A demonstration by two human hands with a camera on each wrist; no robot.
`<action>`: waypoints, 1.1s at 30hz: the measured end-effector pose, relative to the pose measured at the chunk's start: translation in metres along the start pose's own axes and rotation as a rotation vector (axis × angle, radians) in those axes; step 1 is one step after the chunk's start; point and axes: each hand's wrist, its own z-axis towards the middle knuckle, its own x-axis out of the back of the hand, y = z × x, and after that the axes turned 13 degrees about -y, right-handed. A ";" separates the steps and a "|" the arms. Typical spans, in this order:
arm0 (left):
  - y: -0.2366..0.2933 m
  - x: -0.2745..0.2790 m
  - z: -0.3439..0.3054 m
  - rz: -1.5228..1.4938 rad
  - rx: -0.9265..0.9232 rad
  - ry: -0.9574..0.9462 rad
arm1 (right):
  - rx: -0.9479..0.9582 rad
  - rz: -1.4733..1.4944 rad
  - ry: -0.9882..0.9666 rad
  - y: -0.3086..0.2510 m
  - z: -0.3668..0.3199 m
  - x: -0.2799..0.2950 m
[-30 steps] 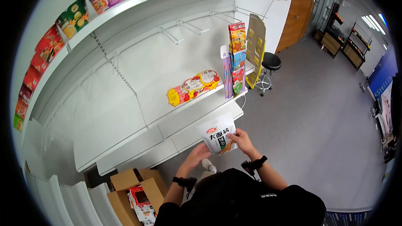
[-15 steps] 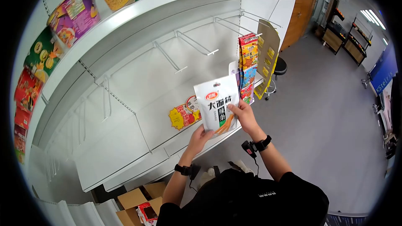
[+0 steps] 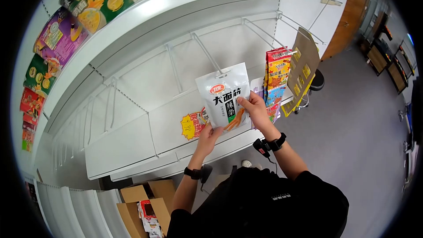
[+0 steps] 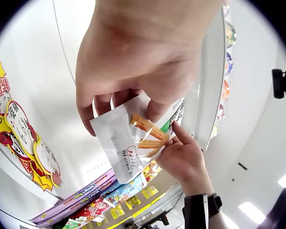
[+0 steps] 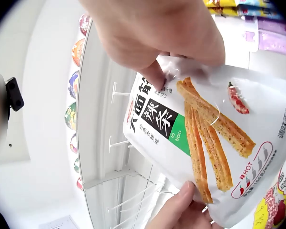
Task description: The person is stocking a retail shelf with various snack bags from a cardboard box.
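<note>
Bag (image 3: 224,99) between both hands, long axis near upright; head view puts its top slot (image 3: 221,75) at a hook's (image 3: 206,53) tip, contact unclear. Left hand's (image 3: 207,139) fingers pinch lower left corner; right hand's (image 3: 257,108), nearer the slot, right edge.

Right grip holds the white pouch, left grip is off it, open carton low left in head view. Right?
No: the left grip holds the white pouch too, as the left wrist view shows. The right grip and the open carton are as you say.
</note>
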 end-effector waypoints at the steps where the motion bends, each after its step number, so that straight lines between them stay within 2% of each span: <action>1: -0.004 -0.001 0.003 0.008 0.012 0.014 | -0.012 -0.007 -0.013 0.004 0.003 0.007; 2: -0.006 -0.003 0.004 0.016 0.024 0.027 | -0.025 -0.014 -0.025 0.007 0.006 0.012; 5: -0.001 -0.026 0.012 -0.115 -0.153 0.182 | -0.067 -0.048 -0.071 -0.001 0.011 0.018; 12: -0.002 -0.030 0.009 -0.058 -0.075 0.228 | -0.075 0.016 -0.174 0.001 0.024 0.020; 15: -0.008 -0.024 0.008 -0.039 -0.031 0.233 | -0.070 0.030 -0.160 0.010 0.033 0.021; 18: -0.013 -0.026 0.006 -0.056 -0.049 0.287 | -0.141 -0.074 -0.110 0.010 0.040 0.023; 21: -0.017 -0.027 -0.001 -0.057 -0.079 0.368 | -0.083 -0.022 -0.081 0.026 0.060 0.023; 26: -0.025 -0.022 -0.019 -0.021 -0.084 0.428 | -0.022 -0.102 0.047 0.036 0.100 0.016; 31: -0.031 -0.030 -0.041 -0.057 -0.029 0.497 | 0.021 -0.232 0.164 0.068 0.144 0.024; 33: -0.034 -0.031 -0.046 -0.070 -0.015 0.527 | 0.078 -0.181 0.179 0.078 0.158 0.024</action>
